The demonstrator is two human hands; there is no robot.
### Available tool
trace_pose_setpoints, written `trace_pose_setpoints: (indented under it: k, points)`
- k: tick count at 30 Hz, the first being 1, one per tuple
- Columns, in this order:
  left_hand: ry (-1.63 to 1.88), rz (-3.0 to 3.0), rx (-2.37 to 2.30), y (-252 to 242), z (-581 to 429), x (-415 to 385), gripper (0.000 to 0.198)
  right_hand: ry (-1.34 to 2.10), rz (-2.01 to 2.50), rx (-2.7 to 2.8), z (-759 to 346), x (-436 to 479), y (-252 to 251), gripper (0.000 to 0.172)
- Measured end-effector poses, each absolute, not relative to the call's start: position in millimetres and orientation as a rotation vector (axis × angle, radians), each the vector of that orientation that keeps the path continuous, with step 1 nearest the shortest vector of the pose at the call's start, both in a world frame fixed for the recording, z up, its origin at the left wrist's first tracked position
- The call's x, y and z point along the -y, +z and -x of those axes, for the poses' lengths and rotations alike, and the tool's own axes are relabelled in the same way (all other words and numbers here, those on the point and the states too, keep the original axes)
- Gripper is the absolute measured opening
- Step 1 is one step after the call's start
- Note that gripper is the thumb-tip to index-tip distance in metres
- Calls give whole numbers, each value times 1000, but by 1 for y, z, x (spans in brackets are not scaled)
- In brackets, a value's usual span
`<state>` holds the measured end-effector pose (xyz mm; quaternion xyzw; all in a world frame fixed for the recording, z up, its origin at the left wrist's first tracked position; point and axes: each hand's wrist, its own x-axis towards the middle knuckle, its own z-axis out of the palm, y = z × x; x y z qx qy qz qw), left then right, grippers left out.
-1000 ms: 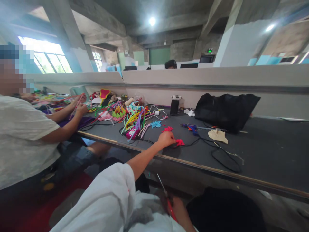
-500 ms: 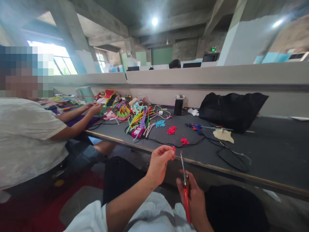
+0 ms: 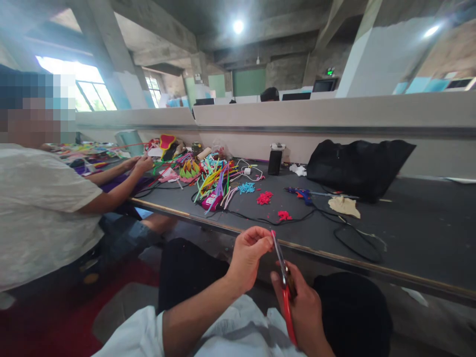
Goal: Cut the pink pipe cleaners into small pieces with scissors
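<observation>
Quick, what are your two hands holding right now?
Left hand: closed, pinching a small red bit.
Right hand: closed, holding red-handled scissors.

The person is wearing a white short-sleeved top [image 3: 241, 325], whose pale, creased cloth is showing just below and between the two hands. Its loose sleeve [image 3: 130, 333] is ending well behind the left hand [image 3: 247, 253], with the forearm bare. Black trousers [image 3: 186, 267] are covering both legs, showing dark under the left hand and beside the right hand [image 3: 303, 312].
</observation>
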<state>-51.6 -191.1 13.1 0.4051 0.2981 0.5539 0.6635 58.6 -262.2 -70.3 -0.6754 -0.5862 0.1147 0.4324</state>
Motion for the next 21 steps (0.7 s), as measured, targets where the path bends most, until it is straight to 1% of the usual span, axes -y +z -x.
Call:
trace_pose_setpoints:
  k: [10, 16, 19, 21]
  points:
    - [1252, -952, -706, 12, 53, 192, 11, 312, 1712, 1474, -60, 264, -79, 50]
    - [1232, -938, -678, 13, 56, 191, 9, 389, 1660, 1429, -58, 264, -81, 49]
    - [1152, -921, -639, 11, 59, 191, 5, 473, 1636, 1355, -59, 266, -74, 46]
    - [1035, -959, -652, 6, 63, 192, 3, 503, 1604, 1319, -61, 268, -67, 45]
